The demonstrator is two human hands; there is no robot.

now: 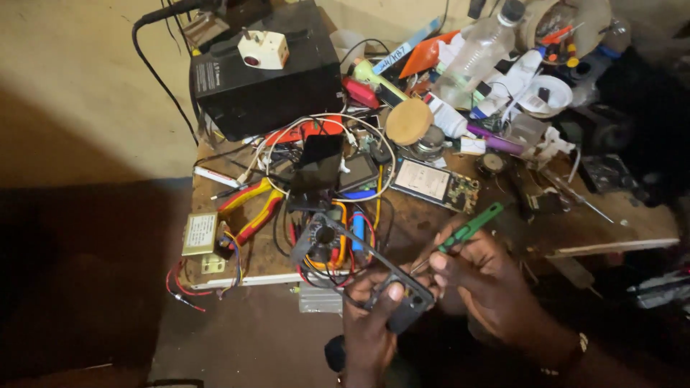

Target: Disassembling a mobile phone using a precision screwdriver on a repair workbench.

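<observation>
The left hand [370,316] is gripping a dark phone frame [374,269] at its lower end, thumb pressed on top, holding it just off the near table [611,248] edge. The right hand [483,282] is pinching a green-handled screwdriver [467,231], its tip touching the frame. The tip is likely risking a slip across the thin frame, since only one end is being supported. Beyond, pliers [251,208], a bare circuit board [435,183], tangled wires [338,122] and a black battery box [266,79] are crowding the surface, leaving little open room.
</observation>
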